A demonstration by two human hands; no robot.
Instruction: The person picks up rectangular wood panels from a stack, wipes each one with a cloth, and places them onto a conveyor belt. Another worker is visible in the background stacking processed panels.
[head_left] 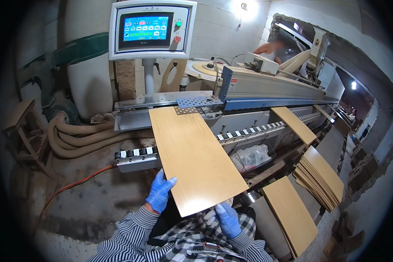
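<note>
A rectangular wood-grain panel (196,157) reaches from my lap to the infeed of an edge banding machine (275,83), its far end by a perforated plate (198,102). Wearing a blue-coated glove, my left hand (159,191) grips the panel's left edge, thumb on top. My right hand (227,219), in a matching glove, holds the near edge close to its right corner, some fingers curled beneath. Another panel (294,125) lies farther along the machine's side.
Stacked panels (290,217) lie at my right, with another stack (324,177) beyond. A roller rail (137,153) runs under the panel. A control screen (146,30) stands ahead. Hoses (82,140) and an orange cable (75,183) are at left. A person (268,52) is behind the machine.
</note>
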